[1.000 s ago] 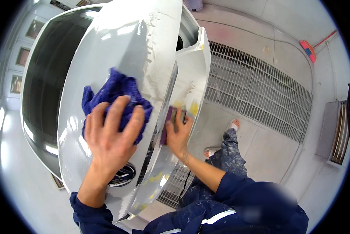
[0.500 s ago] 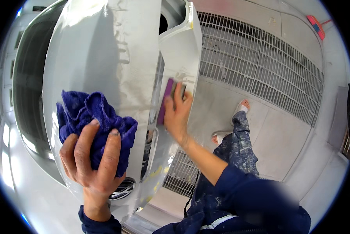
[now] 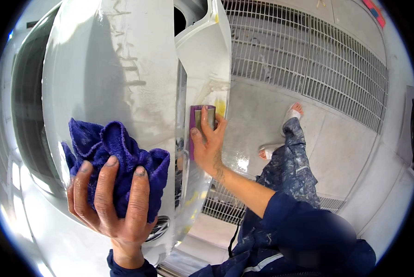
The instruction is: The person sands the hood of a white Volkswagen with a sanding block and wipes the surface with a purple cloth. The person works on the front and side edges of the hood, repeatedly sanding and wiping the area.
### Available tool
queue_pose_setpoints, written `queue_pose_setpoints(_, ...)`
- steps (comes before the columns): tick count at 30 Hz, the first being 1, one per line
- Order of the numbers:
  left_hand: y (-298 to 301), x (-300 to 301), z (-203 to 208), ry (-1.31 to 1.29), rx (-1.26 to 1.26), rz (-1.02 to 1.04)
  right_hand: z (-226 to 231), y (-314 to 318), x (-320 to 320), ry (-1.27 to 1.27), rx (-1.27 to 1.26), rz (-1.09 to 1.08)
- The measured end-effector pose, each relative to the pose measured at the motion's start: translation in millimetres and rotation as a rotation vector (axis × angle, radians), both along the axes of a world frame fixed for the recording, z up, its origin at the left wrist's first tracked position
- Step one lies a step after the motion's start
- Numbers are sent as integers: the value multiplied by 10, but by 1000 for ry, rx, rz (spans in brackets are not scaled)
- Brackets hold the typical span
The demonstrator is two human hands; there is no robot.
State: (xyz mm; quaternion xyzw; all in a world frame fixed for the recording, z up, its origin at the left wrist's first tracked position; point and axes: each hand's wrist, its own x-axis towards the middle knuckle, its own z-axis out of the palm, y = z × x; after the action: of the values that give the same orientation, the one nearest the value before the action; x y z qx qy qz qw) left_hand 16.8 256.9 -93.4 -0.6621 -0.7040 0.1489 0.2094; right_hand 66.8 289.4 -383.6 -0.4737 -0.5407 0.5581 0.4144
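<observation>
My left hand (image 3: 117, 219) rests with its fingers curved over a bunched dark-blue towel (image 3: 114, 143), holding it on the pale grey painted car panel (image 3: 156, 51). In my right hand (image 3: 209, 150) is a grey sanding block (image 3: 210, 115) with a purple abrasive sheet (image 3: 192, 143) along its side. The block lies against the lower car body part (image 3: 211, 69), where yellowish patches and wet greyish smears show. Drip marks streak the larger panel ahead of the towel. What the block's underside touches is hidden.
A round emblem (image 3: 159, 229) sits beside my left wrist. An open cavity (image 3: 184, 18) is in the bodywork at the top, and dark window glass (image 3: 29, 106) at the left. Metal floor grating (image 3: 308, 55) runs at the right. My feet (image 3: 281, 138) stand on the grey floor.
The sanding block and my right hand have shifted nearer to me along the body part, and the block's grey top now shows more. My left hand stays on the towel; the whole view has shifted slightly.
</observation>
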Motion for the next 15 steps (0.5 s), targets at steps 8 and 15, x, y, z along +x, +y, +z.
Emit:
queue_pose_setpoints(8,88,-12,-90,-74,11,-18,-82,509,-153,-65,-231,-126)
queue_pose_setpoints(15,125,-71,-117,-51,4,-20,-82,285,-130,-102,-14,-32)
